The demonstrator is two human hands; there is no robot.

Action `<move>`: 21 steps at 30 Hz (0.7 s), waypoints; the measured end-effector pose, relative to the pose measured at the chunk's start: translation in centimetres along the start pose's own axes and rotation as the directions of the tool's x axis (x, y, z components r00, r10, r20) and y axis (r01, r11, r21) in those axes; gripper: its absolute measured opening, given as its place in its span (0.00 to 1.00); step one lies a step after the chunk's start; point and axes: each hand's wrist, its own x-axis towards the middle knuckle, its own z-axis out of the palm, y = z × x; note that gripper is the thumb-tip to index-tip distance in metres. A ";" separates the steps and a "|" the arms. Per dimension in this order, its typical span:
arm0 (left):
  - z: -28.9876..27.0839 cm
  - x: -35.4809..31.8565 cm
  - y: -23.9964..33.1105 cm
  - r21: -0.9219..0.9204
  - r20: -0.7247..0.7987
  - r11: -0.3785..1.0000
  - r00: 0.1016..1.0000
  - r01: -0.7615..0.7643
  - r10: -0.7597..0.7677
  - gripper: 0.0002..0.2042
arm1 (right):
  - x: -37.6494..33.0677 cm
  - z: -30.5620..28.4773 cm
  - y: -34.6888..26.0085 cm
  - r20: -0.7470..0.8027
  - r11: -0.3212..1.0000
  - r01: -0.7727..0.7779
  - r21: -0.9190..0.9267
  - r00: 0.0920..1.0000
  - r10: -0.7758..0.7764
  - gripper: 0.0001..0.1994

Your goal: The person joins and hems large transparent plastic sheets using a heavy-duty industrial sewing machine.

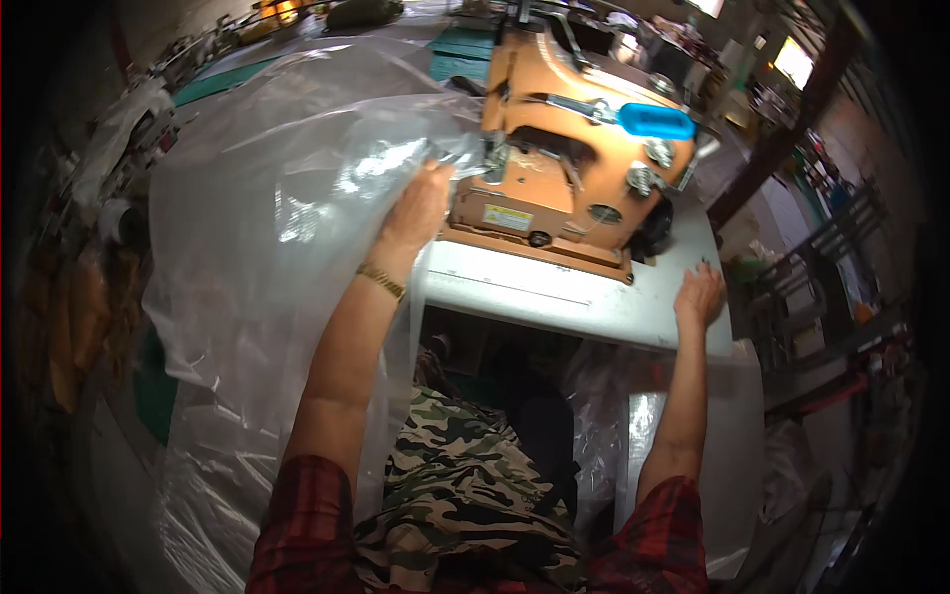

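A large sheet of clear plastic film (pixel 237 198) spreads over the left side of the table and drapes down toward the floor. My left hand (pixel 421 203) is closed on its edge, just left of the needle area of an orange sewing machine (pixel 584 163). The film runs from my fingers in toward the presser foot (pixel 495 153), where shine and folds hide the detail. At the right end of the white table (pixel 515 282), my right hand (pixel 701 292) rests with bent fingers. A small dark thing shows at its fingertips, too small to name.
A blue-handled lever (pixel 655 121) sticks out from the machine's front. More clear film (pixel 643 426) hangs below the table's front edge, right of my lap. A metal rack (pixel 821 277) stands beyond the right end. Green sheets (pixel 460 54) lie behind the machine.
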 end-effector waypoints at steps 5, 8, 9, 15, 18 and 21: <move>1.3 1.6 -0.1 0.069 0.040 0.998 0.999 0.007 -0.010 0.07 | -0.6 -2.3 0.2 0.084 0.983 -0.153 -0.104 0.983 0.162 0.18; 2.2 2.4 -0.9 0.138 0.023 0.990 1.000 0.009 -0.012 0.06 | -0.5 -0.8 1.7 0.066 0.994 0.014 -0.111 0.998 -0.006 0.16; 2.3 2.8 -1.4 0.171 0.009 0.985 1.000 -0.019 0.017 0.05 | -0.4 -0.7 1.5 0.094 0.992 0.080 -0.097 0.993 -0.071 0.15; 3.7 4.1 -2.5 0.083 0.118 0.979 0.974 0.183 -0.192 0.05 | -0.1 0.2 1.9 0.052 0.990 0.133 -0.046 0.990 -0.131 0.12; 4.6 2.4 -4.7 -0.279 -0.094 0.904 0.928 0.323 -0.360 0.04 | 0.0 0.9 2.0 0.011 0.994 0.063 0.084 0.998 -0.064 0.12; 4.2 0.2 -5.2 -0.031 -0.281 0.999 0.959 0.036 -0.043 0.05 | -0.3 0.1 2.0 0.055 0.989 0.003 0.145 0.998 -0.011 0.13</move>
